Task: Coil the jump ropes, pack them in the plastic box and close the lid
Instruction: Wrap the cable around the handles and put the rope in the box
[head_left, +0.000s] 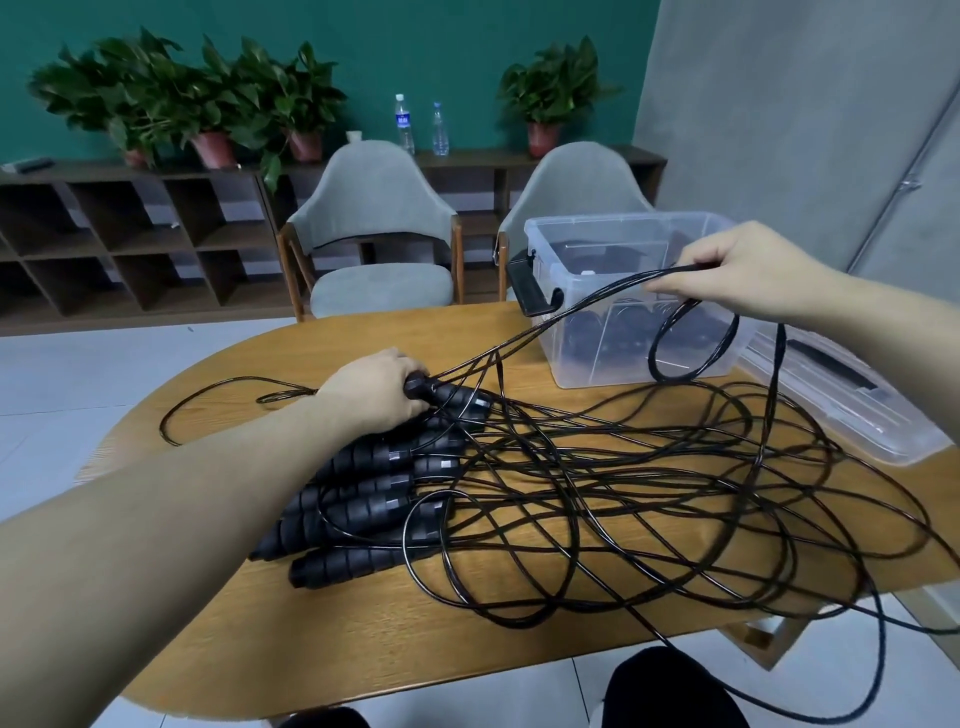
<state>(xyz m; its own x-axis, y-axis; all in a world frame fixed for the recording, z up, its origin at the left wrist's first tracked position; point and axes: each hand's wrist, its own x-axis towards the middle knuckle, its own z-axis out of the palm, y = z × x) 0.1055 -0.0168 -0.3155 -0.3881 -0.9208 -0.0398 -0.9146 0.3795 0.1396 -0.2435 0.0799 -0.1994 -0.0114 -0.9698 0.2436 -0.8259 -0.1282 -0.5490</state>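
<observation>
A tangle of black jump ropes (623, 499) sprawls over the right half of the wooden counter (363, 649), its loops reaching the right and near edges, with strands hanging off the near right corner. Their thick ribbed handles (363, 499) lie bundled side by side near the middle, long axes running from lower left to upper right, cord ends pointing toward the tangle.

The left hand (374, 395) curls round the topmost handle at the far end of the bundle. From there a cord (545, 322) rises taut up and to the right to the right hand (743, 270), which pinches it in front of the plastic box (571, 332) with a small loop dangling below the fingers.

The clear box stands open at the counter's far right edge, dark coils already inside, a black latch on its left end. Its lid (857, 410) lies flat just beside it on the right, overhanging the edge.

Bare wood is open on the counter's left end and along the near edge. Two grey chairs (379, 228) stand behind.
</observation>
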